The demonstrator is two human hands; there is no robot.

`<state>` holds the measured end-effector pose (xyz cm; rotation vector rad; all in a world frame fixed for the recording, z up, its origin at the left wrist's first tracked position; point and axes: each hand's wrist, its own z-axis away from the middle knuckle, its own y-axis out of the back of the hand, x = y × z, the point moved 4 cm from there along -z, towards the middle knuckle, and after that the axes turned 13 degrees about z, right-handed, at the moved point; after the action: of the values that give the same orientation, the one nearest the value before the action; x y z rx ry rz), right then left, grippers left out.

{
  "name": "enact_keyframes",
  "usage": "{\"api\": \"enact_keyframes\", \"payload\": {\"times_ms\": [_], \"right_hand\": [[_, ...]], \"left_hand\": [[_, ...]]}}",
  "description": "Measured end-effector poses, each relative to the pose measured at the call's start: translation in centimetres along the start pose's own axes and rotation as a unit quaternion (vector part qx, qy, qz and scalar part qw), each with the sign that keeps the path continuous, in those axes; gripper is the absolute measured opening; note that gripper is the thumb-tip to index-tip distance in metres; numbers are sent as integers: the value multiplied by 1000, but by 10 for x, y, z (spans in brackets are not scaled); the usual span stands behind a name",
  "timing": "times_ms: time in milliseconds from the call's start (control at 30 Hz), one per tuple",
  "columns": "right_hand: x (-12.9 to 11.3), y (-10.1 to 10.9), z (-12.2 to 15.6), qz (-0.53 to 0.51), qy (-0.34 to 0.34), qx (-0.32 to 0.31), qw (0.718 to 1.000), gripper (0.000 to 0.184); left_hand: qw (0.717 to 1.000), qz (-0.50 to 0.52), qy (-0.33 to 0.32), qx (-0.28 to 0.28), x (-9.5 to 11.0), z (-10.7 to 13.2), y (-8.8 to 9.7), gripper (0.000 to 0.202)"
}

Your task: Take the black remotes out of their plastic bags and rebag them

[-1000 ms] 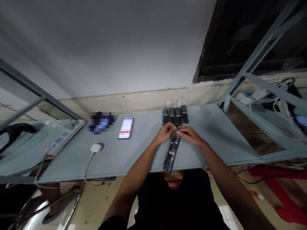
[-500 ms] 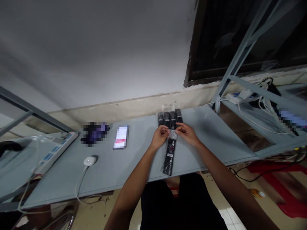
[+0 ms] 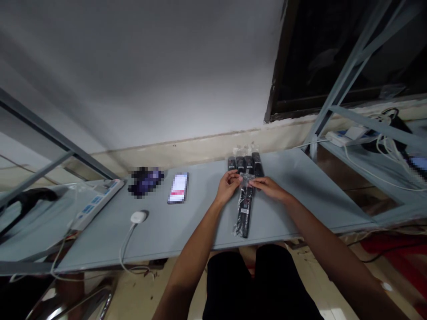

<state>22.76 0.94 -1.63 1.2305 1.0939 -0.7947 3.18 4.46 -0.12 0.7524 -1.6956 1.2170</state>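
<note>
A long black item in a clear plastic bag (image 3: 245, 209), with a small white label, lies lengthwise on the bench in front of me. My left hand (image 3: 228, 187) pinches the left side of the bag's far end. At the right side of that same end, my right hand (image 3: 269, 187) has its thumb and fingers together on the film. Just beyond my hands, several similar bagged black items (image 3: 248, 163) lie side by side near the wall. My fingers cover their near ends. What kind of item is inside the bags I cannot make out.
On the grey bench (image 3: 196, 222) to the left lie a phone (image 3: 178, 188), a blurred dark purple object (image 3: 146, 181) and a white round charger (image 3: 138, 217) with a cable. A white power strip (image 3: 96, 204) is farther left. Metal frame posts (image 3: 333, 98) rise at both sides.
The view has shifted, so everything sits slightly farther right. My right hand has turned flatter, its fingers now pointing left across the bag's end. Both hands stay at that end.
</note>
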Motion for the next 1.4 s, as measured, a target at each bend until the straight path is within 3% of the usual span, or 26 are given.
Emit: {"api": "enact_keyframes", "payload": {"times_ms": [167,433,700,867,1067,1200,1400], "right_hand": [[-10,6,-16,-114,-52,-23,992,44],[-6,-20,-23,-196,-77,-114,971,39],[0,-23,-19,-210,-81,-74,972,40],[-3,-22,-18,-192,-77,-43,977,37],[-4,-13,-16,-203,-70,-25,976,48],[1,-8,-17,-193,-54,-1,980,37],[-2,-8,-19,-165,-31,19,986,29]], "left_hand": [[996,-44,74,-29,1,-3,10,59],[998,-27,64,-11,4,-4,17,54],[995,-11,97,-15,0,0,13,62],[994,7,113,-2,1,3,11,55],[993,13,115,13,-1,-2,14,48],[995,34,98,12,3,-2,14,39],[997,-15,80,9,7,0,12,18]]}}
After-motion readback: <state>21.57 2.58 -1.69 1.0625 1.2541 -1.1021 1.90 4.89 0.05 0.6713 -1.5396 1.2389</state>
